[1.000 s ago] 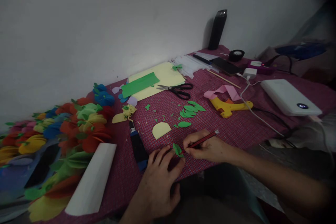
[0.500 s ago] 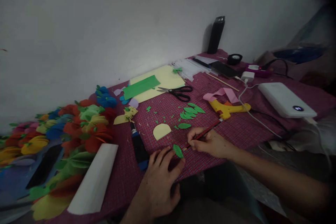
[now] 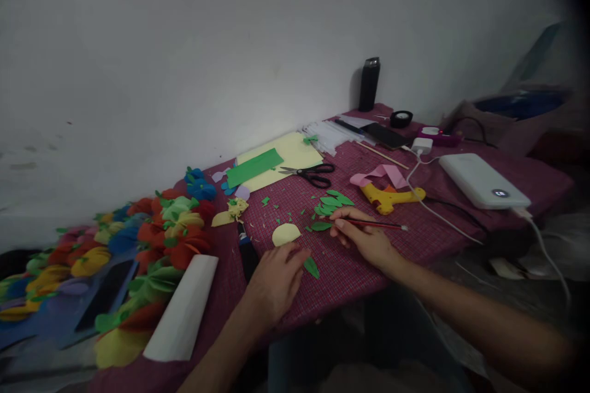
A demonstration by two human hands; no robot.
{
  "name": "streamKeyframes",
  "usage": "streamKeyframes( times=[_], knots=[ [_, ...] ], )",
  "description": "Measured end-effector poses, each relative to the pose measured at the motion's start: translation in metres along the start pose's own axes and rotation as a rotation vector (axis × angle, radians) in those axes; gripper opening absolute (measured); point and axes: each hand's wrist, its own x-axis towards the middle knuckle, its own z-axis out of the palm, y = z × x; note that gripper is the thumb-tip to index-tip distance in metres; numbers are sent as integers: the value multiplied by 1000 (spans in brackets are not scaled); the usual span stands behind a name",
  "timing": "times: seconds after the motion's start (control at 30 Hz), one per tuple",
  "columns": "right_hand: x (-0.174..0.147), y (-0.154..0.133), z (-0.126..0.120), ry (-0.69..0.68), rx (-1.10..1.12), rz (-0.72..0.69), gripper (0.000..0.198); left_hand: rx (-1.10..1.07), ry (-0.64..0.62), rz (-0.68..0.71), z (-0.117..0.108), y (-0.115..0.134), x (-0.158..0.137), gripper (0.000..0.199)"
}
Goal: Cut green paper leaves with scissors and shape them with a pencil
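Observation:
My right hand (image 3: 364, 239) is closed around a slim red pencil (image 3: 378, 223), which lies nearly level with its pale end pointing right. Its fingertips are beside a green paper leaf (image 3: 321, 226), just below a cluster of similar leaves (image 3: 338, 198). My left hand (image 3: 276, 279) rests low over the cloth, palm down with bent fingers and nothing seen in its grasp. A single green leaf (image 3: 311, 267) lies at its fingertips, and a pale yellow half-round piece (image 3: 286, 234) is just beyond.
Black scissors (image 3: 313, 174) lie on yellow sheets (image 3: 295, 153) by a green strip (image 3: 255, 167). At right are a yellow glue gun (image 3: 389, 198) and a white power bank (image 3: 482, 181) with cables. Colourful paper flowers (image 3: 157, 230) and a white paper roll (image 3: 184, 307) fill the left.
My right hand has lifted the pencil from beside the near leaf and moved up toward the leaf cluster, tilting the pencil flatter. My left fingers have drawn closer together. The view has shifted.

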Motion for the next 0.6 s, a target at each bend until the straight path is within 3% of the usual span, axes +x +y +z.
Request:
streamKeyframes(
  times=[0.17,0.4,0.5,0.6],
  knots=[
    [2,1,-1,12,-12,2,18,49,-133,30,5,-4,21,31],
    [4,7,1,5,4,-1,18,97,-161,27,9,-7,27,16],
    [5,6,2,-5,14,3,17,104,-96,95,12,-11,24,15],
    [4,5,2,-26,40,10,17,29,133,185,16,-15,12,16]
  ],
)
